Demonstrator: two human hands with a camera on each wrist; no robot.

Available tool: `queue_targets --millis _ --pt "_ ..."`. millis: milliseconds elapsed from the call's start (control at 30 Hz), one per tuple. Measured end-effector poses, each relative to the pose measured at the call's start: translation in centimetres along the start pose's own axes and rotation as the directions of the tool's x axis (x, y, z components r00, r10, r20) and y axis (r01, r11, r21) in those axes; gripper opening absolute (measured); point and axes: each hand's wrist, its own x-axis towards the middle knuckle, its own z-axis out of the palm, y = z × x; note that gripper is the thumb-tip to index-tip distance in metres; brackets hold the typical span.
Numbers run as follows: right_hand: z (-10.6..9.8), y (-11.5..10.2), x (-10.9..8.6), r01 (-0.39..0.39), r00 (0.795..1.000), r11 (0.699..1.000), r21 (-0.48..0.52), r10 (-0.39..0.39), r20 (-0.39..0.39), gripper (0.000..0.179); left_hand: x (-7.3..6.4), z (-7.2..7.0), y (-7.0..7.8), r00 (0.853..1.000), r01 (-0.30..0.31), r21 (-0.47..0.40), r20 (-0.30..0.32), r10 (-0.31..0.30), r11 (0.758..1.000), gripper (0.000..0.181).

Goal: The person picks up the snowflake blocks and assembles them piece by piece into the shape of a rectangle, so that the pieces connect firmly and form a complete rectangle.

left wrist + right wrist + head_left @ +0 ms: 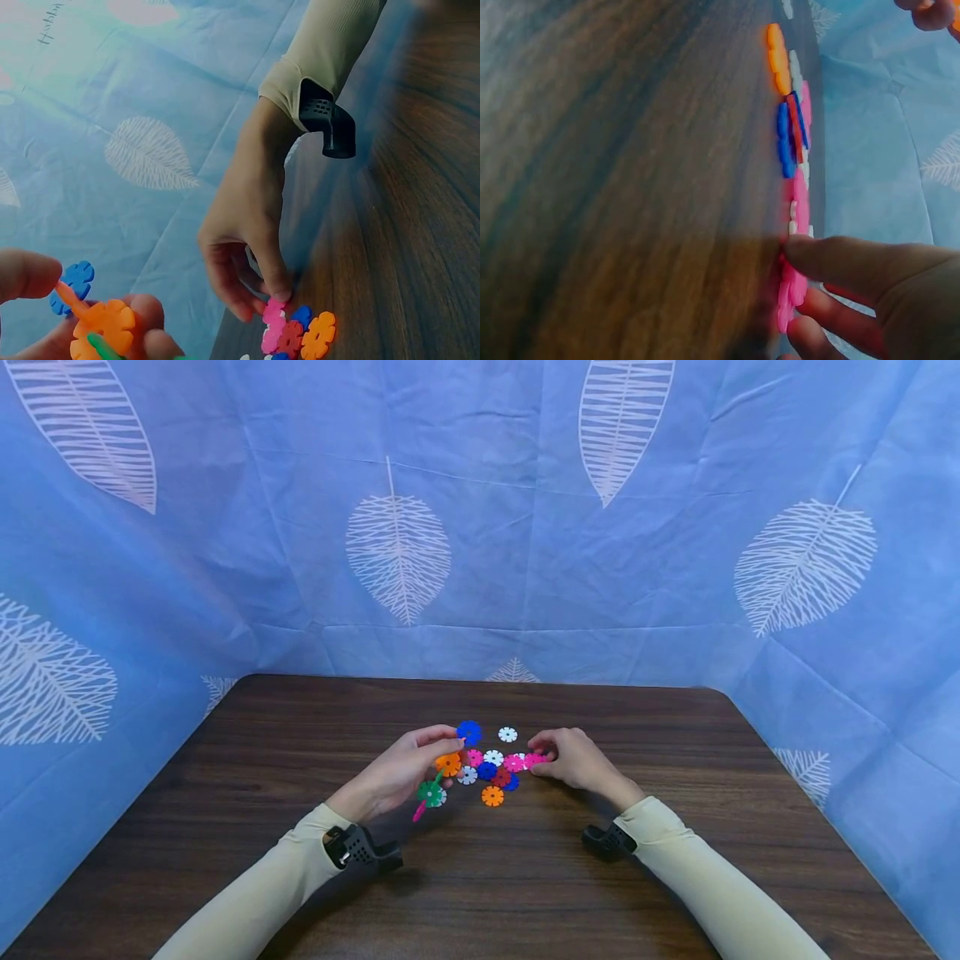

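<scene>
Cream sleeves (247, 893) nearest the lens, coming in from 8 and 4 o'clock, black wrist camera (363, 850) at each cuff. Clock = head view, centred on the loose discs.

Dark wood tabletop (525, 893): far edge at 12, not far beyond the discs; rounded corners between 9 and 10, and between 2 and 3. Leaf-print fabric (510, 568) rises behind that edge. Most room is at 6, wood running between the forearms to the frame bottom. Side edges well apart from both hands.

Left hand (397, 772) at 9: thumb and fingers grasp a snowflake-disc cluster (448, 765), thumb tip on an orange edge-on piece (71, 298). Cluster long axis runs 1 to 7: blue disc (468, 732) at the 1 end, orange mid, green disc (430, 793) lower, pink edge-on piece (419, 812) at the 7 end. Can't tell if all are interlocked.

Right hand (573, 762) at 3: thumb and fingers pinch a pink disc (534, 760). Second pink disc (514, 763) sits against it toward 9; can't tell if joined. Pair's axis: 9 to 3.

Loose discs between hands: white disc (507, 734) near 12, orange disc (492, 796) at 6, red disc (501, 777) between.
</scene>
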Motion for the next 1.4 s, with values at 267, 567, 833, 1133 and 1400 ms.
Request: queue_targets --millis 267,567,833,1133,1400 --pt "-0.3 -0.6 -0.7 0.034 0.999 0.999 0.004 -0.034 -0.035 0.036 0.1 -0.2 0.0 1.0 0.011 -0.022 0.018 -0.011 1.0 0.037" --pt "-0.9 -2.3 -1.7 0.031 0.998 0.93 0.366 -0.012 -0.055 0.029 0.0 -0.3 0.1 0.999 0.02 0.019 0.048 -0.021 1.0 0.041" --pt "-1.7 -5.0 -2.7 0.042 0.999 0.818 0.574 -0.035 -0.023 0.033 -0.2 0.0 0.2 1.0 -0.009 0.07 0.016 0.008 0.998 0.037" --pt "-2.2 -7.6 -3.7 0.096 0.993 0.841 0.533 -0.041 -0.113 0.026 -0.2 0.1 -0.1 0.972 -0.228 0.307 0.132 0.195 0.924 0.029" --pt "-3.1 -8.3 -4.5 0.172 0.977 0.866 0.469 -0.088 -0.195 0.023 -0.4 0.1 0.2 0.952 -0.297 0.343 0.182 0.247 0.891 0.03"
